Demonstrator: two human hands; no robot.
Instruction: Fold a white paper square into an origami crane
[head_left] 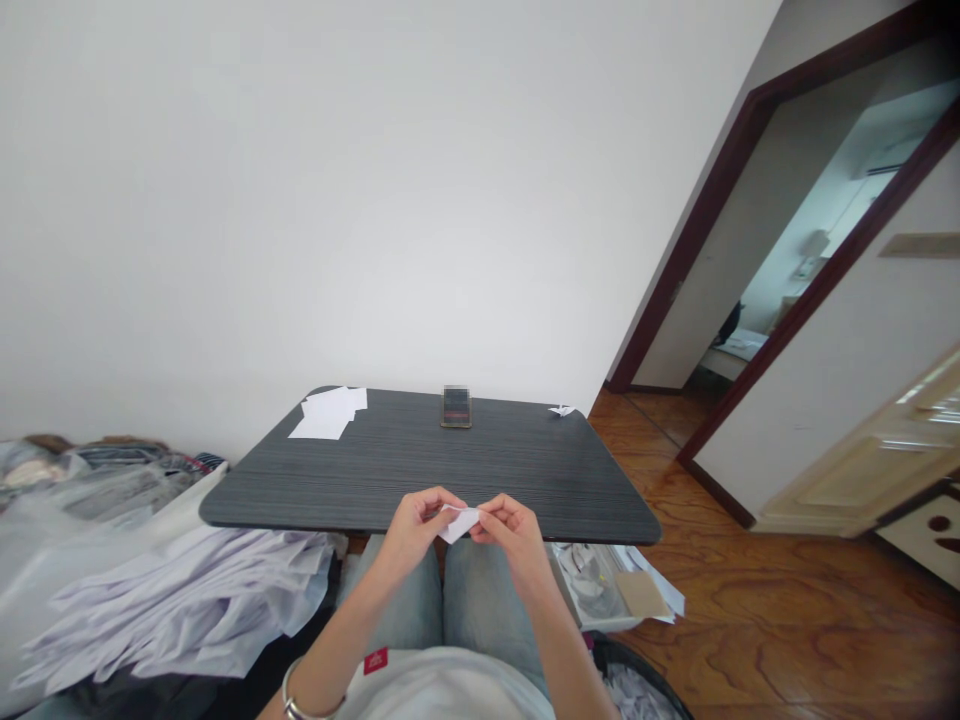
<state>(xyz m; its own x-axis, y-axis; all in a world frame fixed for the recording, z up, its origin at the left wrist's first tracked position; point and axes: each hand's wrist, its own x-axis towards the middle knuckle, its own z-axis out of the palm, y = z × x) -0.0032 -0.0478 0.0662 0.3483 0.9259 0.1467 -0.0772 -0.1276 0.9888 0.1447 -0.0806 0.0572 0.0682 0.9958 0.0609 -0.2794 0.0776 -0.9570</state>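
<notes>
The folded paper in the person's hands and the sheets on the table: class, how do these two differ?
The folded white paper is pinched between the left hand and the right hand, while the white paper sheets lie on the dark grey table, untouched. The folded white paper is creased into a small pointed shape; the white paper sheets are flat, overlapping rectangles. The folded white paper looks smaller than the white paper sheets. Both are white paper.
</notes>
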